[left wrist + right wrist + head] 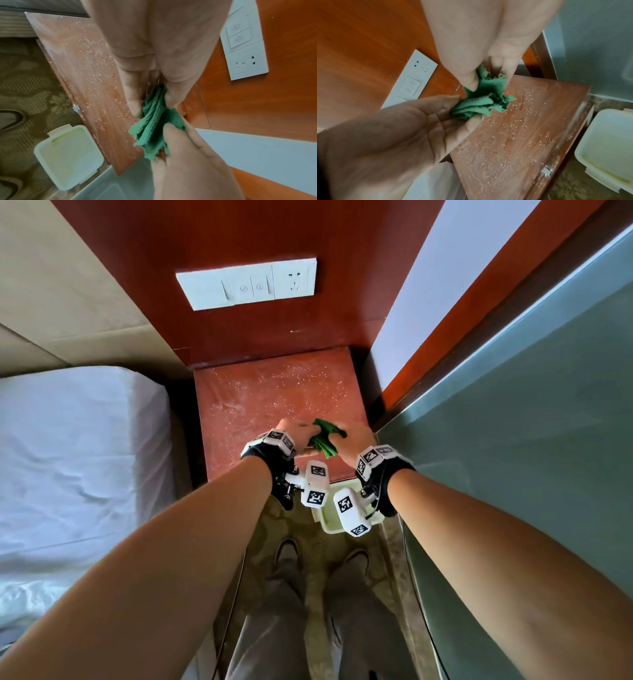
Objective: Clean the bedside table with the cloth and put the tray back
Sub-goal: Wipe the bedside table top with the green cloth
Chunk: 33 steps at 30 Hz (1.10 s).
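A crumpled green cloth (pixel 323 440) (pixel 150 129) (pixel 481 105) hangs just above the near edge of the reddish wooden bedside table (pixel 274 392) (pixel 82 75) (pixel 522 135). Pale specks and smears cover the tabletop. My left hand (pixel 291 433) (pixel 152 104) pinches one end of the cloth and my right hand (pixel 352 440) (pixel 488 79) pinches the other. A pale yellowish tray (pixel 327 522) (pixel 68 155) (pixel 607 142) lies on the carpet before the table, partly hidden by the wrist cameras in the head view.
A bed with a white sheet (pixel 68 457) stands close on the left. A grey-green wall panel (pixel 513 440) closes the right side. A white switch and socket plate (pixel 246 284) sits on the wood panel behind the table. My shoes (pixel 287 553) stand on patterned carpet.
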### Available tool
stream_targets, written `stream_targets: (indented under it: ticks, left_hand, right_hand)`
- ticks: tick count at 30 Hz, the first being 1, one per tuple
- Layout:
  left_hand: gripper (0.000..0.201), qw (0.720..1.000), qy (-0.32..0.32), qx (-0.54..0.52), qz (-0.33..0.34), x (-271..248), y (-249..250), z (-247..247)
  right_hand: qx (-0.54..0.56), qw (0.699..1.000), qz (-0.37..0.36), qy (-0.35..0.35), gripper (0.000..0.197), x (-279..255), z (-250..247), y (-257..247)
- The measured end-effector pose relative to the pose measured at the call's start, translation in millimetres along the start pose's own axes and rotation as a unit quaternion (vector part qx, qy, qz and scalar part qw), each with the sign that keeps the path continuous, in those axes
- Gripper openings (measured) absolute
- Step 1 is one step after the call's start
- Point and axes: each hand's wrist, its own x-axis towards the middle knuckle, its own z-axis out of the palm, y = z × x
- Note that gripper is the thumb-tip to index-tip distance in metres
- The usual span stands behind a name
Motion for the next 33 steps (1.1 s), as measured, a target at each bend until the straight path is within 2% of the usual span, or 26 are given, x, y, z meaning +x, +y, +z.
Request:
stream_targets:
  ticks: [3, 5, 6, 7, 8, 10, 12, 14, 15, 17, 20, 23, 24, 26, 28, 31, 33]
  left_hand:
    - [0.015, 1.000, -0.009, 0.000, 0.028, 9.9, 5.3, 2.5]
    - [0.017, 0.999, -0.008, 0.000, 0.032, 13.6, 16.7, 4.7]
    - [0.021, 1.000, -0.009, -0.009, 0.024, 13.5, 23.0, 5.7]
    - [0.029, 1.000, -0.013, -0.019, 0.009, 13.7, 29.1, 7.0]
    - [0.035, 0.999, -0.019, -0.030, -0.008, 14.6, 33.7, 8.5]
    - [0.035, 0.999, -0.024, -0.023, -0.021, 20.4, 40.0, 13.4]
    - [0.030, 1.000, 0.003, 0.019, -0.009, 29.0, 43.0, 18.8]
    - [0.025, 0.993, 0.056, 0.098, 0.019, 40.9, 43.3, 22.6]
    - [0.023, 0.985, 0.083, 0.151, 0.028, 46.6, 42.8, 23.2]
    - [0.017, 0.967, 0.124, 0.220, 0.033, 56.7, 41.4, 24.1]
    - [0.010, 0.955, 0.135, 0.260, 0.039, 69.8, 41.0, 25.1]
    - [0.017, 0.943, 0.149, 0.296, 0.037, 82.9, 41.4, 25.9]
    - [0.019, 0.940, 0.157, 0.301, 0.034, 87.4, 41.8, 25.5]
    - [0.022, 0.934, 0.170, 0.312, 0.039, 97.4, 42.9, 22.1]
    - [0.023, 0.927, 0.176, 0.329, 0.045, 109.1, 45.6, 16.1]
    - [0.028, 0.918, 0.166, 0.358, 0.050, 133.2, 51.3, 2.8]
    - [0.039, 0.904, 0.151, 0.397, 0.044, 152.2, 53.3, -6.2]
  right_hand:
    - [0.055, 0.996, -0.009, -0.073, 0.039, 9.1, 3.2, -0.7]
    - [0.054, 0.995, -0.020, -0.077, 0.065, 24.7, 1.3, 3.7]
    - [0.056, 0.995, -0.013, -0.084, 0.070, 27.6, -6.1, 2.7]
    - [0.075, 0.993, 0.000, -0.087, 0.065, 30.9, -15.7, 0.9]
    - [0.095, 0.992, 0.004, -0.086, 0.048, 35.7, -25.4, 1.5]
    - [0.100, 0.993, 0.002, -0.062, 0.023, 47.7, -41.1, 9.0]
    - [0.154, 0.987, 0.012, -0.052, 0.017, 63.1, -49.9, 19.3]
    - [0.271, 0.956, 0.065, -0.089, 0.013, 77.7, -55.8, 27.0]
    - [0.338, 0.930, 0.098, -0.109, 0.014, 84.2, -58.7, 31.7]
    - [0.419, 0.890, 0.131, -0.125, 0.022, 96.8, -64.1, 41.3]
    - [0.469, 0.865, 0.135, -0.118, 0.034, 114.0, -69.0, 51.6]
    - [0.494, 0.848, 0.147, -0.121, 0.038, 125.6, -69.4, 58.7]
    - [0.495, 0.850, 0.138, -0.118, 0.038, 130.4, -68.3, 62.1]
    - [0.460, 0.876, 0.096, -0.111, 0.042, 139.8, -64.3, 64.5]
    - [0.422, 0.897, 0.107, -0.076, 0.045, 150.2, -62.9, 60.7]
    - [0.401, 0.906, 0.127, -0.051, 0.030, 165.9, -64.5, 49.9]
    - [0.351, 0.930, 0.105, -0.018, 0.027, 177.0, -63.1, 47.7]
